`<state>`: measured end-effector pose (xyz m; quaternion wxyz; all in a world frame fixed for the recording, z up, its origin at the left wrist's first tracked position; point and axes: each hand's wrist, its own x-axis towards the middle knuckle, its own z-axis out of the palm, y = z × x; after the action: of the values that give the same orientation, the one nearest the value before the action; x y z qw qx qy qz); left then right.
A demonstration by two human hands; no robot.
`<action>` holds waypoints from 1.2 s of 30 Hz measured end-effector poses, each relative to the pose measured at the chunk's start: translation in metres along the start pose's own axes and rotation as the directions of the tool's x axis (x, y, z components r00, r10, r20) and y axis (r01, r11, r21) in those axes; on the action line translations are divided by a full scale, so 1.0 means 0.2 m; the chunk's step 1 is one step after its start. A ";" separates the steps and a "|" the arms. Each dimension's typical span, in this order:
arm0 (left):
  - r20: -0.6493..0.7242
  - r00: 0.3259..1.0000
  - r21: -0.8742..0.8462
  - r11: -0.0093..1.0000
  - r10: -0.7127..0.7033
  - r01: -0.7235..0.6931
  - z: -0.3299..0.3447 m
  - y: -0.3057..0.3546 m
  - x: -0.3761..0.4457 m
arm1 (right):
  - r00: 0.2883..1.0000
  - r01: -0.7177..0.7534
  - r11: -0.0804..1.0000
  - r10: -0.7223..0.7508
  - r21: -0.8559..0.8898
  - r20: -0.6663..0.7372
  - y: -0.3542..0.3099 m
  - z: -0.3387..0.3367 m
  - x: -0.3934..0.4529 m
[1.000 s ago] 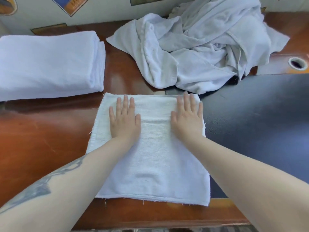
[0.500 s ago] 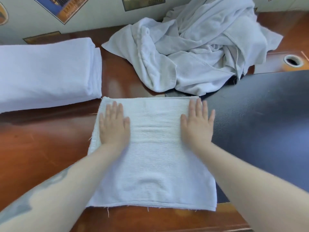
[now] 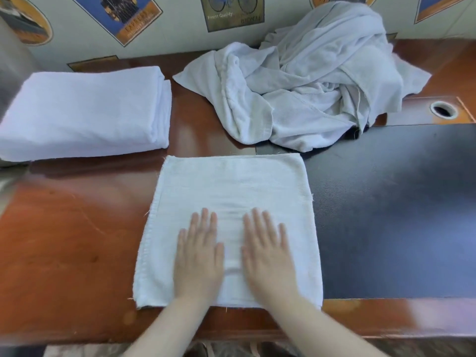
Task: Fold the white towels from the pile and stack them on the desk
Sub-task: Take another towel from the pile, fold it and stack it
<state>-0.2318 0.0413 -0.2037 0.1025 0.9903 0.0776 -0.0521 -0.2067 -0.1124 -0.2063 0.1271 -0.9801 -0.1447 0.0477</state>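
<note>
Both hands slid from towel's far edge to near edge. Left hand point(image 3: 197, 256), right hand point(image 3: 268, 256) spread flat on towel point(image 3: 231, 191); sweep outward, square corners.

Both hands lie flat, palms down, side by side with a small gap between them. The left hand point(image 3: 199, 256) has its fingers straight and close together, thumb out to the side. The right hand point(image 3: 268, 253) looks the same. Both bare arms reach up from the bottom edge.
</note>
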 end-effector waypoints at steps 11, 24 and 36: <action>0.028 0.994 0.066 0.993 -0.105 0.103 -0.03 -0.38 -0.27 | 0.900 -0.427 0.902 0.431 -0.064 0.072 0.24 -0.01 -0.38; 0.430 0.782 -0.791 0.230 -0.452 0.568 -0.27 -0.60 -0.40 | 0.509 -0.559 0.105 0.827 0.822 0.240 -0.04 -0.18 -0.56; 0.747 0.539 -0.658 -0.554 -0.390 0.510 -0.23 -0.37 -0.79 | 0.404 -0.121 -0.708 0.605 0.695 0.686 -0.43 -0.11 -0.85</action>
<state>-0.3949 0.0994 -0.1552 0.7597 0.3507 0.5447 -0.0563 -0.3896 -0.0880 -0.1520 0.7895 -0.3266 0.5183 0.0376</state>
